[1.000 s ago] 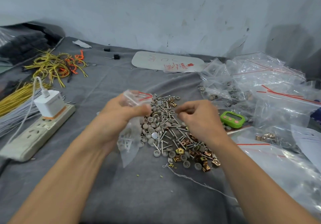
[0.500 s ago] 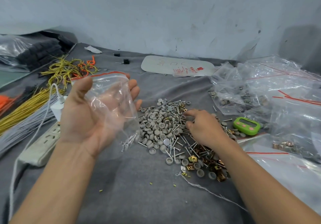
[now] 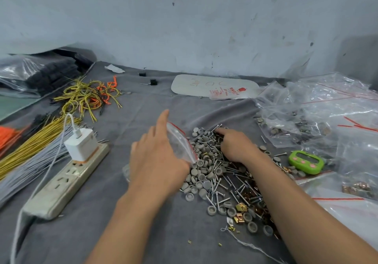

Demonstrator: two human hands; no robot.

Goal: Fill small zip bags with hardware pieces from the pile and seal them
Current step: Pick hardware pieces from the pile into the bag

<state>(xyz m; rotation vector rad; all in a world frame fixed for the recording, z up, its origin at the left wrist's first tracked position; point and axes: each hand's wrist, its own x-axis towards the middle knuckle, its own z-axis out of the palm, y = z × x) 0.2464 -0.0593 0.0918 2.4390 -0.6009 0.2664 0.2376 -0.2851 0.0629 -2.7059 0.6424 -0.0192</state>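
Note:
A pile of hardware, grey caps, silver screws and brass clips, lies on the grey cloth in the middle. My left hand holds a small clear zip bag with a red seal strip, its mouth turned toward the pile's left edge, index finger pointing away. My right hand rests palm down on the far part of the pile, fingers curled among the screws and caps. Whether it grips any piece is hidden under the fingers.
A white power strip with a plugged charger lies left. Yellow, orange and grey wire bundles sit further left. Clear bags crowd the right, beside a green timer. A white card lies by the wall.
My left hand has come down from the raised position and brought the bag's mouth to the pile. My right hand has slid farther up into the pile.

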